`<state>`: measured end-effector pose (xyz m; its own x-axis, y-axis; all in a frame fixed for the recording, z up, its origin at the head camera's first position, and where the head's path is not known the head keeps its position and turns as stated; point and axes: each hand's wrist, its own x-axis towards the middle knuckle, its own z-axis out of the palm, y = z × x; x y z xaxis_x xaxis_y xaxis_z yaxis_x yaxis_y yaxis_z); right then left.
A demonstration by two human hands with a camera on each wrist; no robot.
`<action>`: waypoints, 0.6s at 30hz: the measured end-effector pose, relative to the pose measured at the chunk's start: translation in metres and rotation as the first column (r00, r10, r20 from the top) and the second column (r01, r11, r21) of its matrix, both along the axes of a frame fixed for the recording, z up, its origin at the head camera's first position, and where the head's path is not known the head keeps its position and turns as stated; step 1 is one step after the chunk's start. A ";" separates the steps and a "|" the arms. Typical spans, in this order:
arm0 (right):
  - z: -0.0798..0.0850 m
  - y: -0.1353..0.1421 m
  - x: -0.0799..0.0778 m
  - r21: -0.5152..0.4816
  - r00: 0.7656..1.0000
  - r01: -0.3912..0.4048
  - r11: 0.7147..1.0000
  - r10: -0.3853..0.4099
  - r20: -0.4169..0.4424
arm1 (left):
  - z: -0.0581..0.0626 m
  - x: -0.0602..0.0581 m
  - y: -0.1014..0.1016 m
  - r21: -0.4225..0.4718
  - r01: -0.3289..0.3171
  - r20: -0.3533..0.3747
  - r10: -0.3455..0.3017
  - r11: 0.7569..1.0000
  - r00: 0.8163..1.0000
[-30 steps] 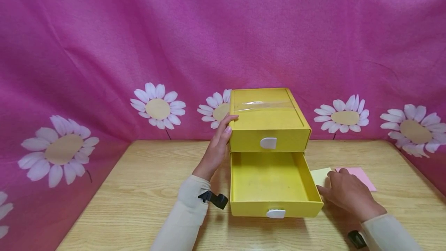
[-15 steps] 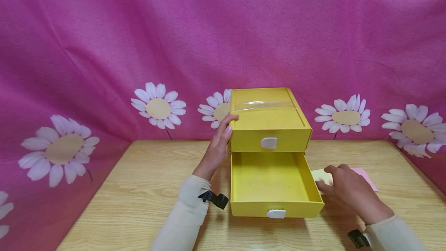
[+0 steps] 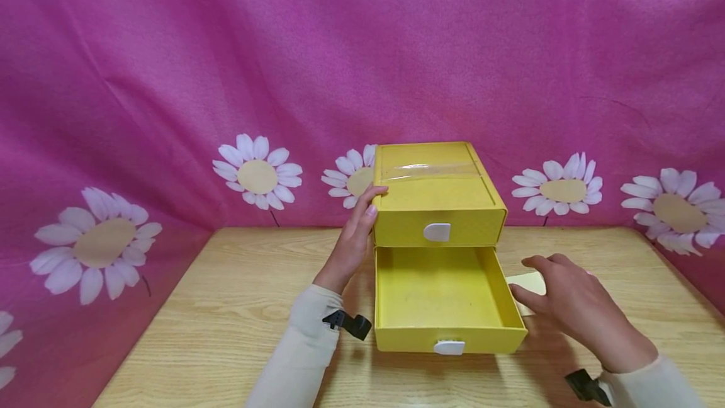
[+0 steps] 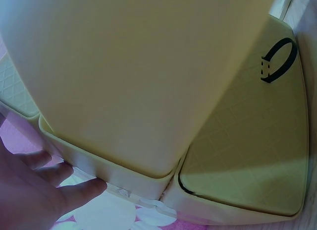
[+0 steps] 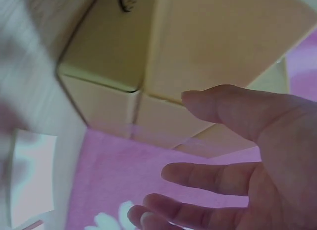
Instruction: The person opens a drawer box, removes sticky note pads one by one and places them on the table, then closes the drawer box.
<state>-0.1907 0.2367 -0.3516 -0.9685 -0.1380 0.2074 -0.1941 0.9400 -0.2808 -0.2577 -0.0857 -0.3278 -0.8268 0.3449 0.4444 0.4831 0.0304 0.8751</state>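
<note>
Head view: the yellow drawer unit (image 3: pixel 442 192) stands on the wooden tabletop (image 3: pixel 255 282), right of the frame's centre. Its lower drawer (image 3: pixel 402 340) is pulled out toward the bottom of the frame; the upper drawer (image 3: pixel 399 228) sits flush. Clear tape (image 3: pixel 433 172) crosses the top, presumably to keep the parts together.

The left hand (image 3: pixel 347 247) lies against the unit's left side, one fingertip over the top edge. The left wrist view shows its fingers straight and spread, tips at the casing. Judged purpose: steadying the unit while the drawer stands out.

The right hand (image 3: pixel 583 298) is at lower right, fingers and thumb spread, pinching nothing visible. The pale yellow paper (image 3: pixel 531 282) lies beside the drawer, partly covered from sight by that hand. In the right wrist view the paper is at lower left, apart from the fingertips. Its placement probably keeps it within easy reach.
</note>
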 end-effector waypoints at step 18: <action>0.023 -0.010 0.018 -0.028 0.990 -0.034 0.999 0.030 -0.140 | 0.000 0.000 0.000 -0.005 0.000 -0.004 0.000 1.000 1.000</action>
